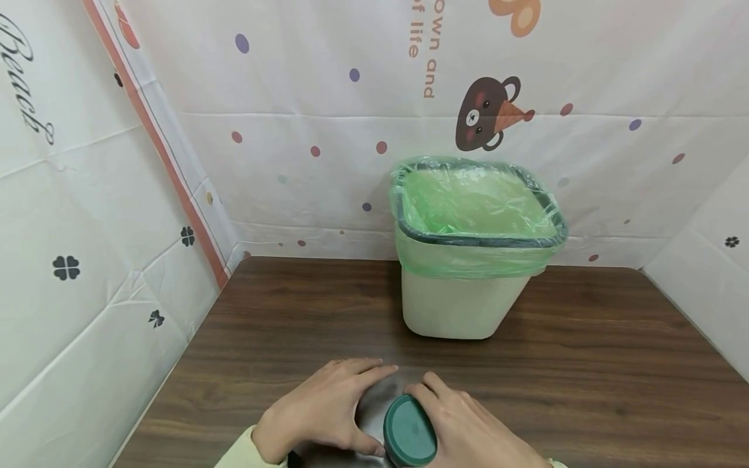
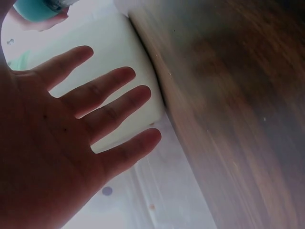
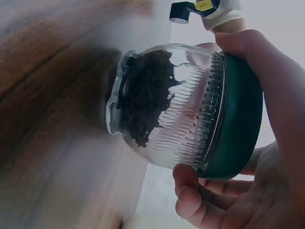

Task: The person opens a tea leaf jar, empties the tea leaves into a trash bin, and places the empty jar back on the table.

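A clear ribbed glass jar (image 3: 190, 114) with a green lid (image 1: 411, 430) is in my right hand (image 1: 468, 429). Thumb and fingers curl round the jar at its lid end, as the right wrist view shows. Dark crumbly contents (image 3: 147, 90) lie toward its base. The base is close to the wooden table; I cannot tell if it touches. To the left of the jar is my left hand (image 1: 328, 406), its thumb tip near the lid. In the left wrist view its fingers (image 2: 116, 117) are spread and straight, and the palm holds nothing.
Beyond the hands, a pale bin (image 1: 456, 305) lined with a green plastic bag (image 1: 480, 260) stands on the brown wooden table (image 1: 292, 305). A printed white cloth (image 1: 316, 188) hangs behind the table, with more at both sides. A black wrist device (image 3: 183, 12) sits on my left wrist.
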`<state>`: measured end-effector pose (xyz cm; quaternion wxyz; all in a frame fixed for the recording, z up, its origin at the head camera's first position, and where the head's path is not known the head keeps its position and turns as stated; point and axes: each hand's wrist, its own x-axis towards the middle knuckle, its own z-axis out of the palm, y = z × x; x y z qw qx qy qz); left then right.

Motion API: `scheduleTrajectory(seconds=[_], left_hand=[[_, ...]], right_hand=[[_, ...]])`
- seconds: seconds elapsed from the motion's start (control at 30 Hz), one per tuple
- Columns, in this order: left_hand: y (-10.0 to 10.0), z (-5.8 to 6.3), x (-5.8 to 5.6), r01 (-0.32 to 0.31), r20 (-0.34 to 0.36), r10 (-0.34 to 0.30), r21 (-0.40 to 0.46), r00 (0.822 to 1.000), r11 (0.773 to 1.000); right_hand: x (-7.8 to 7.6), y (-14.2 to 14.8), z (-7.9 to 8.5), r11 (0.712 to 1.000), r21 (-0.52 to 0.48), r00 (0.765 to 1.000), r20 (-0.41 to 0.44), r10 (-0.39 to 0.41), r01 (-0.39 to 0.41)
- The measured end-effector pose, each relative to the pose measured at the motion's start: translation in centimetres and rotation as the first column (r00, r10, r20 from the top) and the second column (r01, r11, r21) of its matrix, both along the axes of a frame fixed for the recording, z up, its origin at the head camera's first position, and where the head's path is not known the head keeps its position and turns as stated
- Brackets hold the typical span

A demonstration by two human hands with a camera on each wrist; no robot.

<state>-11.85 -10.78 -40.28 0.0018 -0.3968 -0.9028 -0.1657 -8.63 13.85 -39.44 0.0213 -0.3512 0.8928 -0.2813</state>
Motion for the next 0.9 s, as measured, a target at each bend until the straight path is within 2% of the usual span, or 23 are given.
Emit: scheduleTrajectory(seconds=[0.27,0.53,0.8,0.9], left_hand=[[0.2,0.0,-0.1,0.047,0.003,-0.048,0.042,0.999,0.998],[0.7,0.2,-0.2,0.097,-0.023,-0.095,0.136,0.995,0.986],[1.2,0.7,-0.1,0.112,-0.023,-0.109,0.212,0.994,0.971],[1.4,0.9,0.0,0.13,-0.048,-0.122,0.245,0.991,0.961]], right_hand=[[0.4,-0.1,0.0,0.997,0.001,0.996,-0.029,-0.082,0.082],[0.3,0.0,0.3,0.986,-0.115,0.992,-0.026,-0.127,0.124],[0.3,0.0,0.7,0.973,-0.16,0.984,-0.022,-0.175,0.169],[0.3,0.0,0.8,0.964,-0.179,0.977,-0.042,-0.207,0.196]])
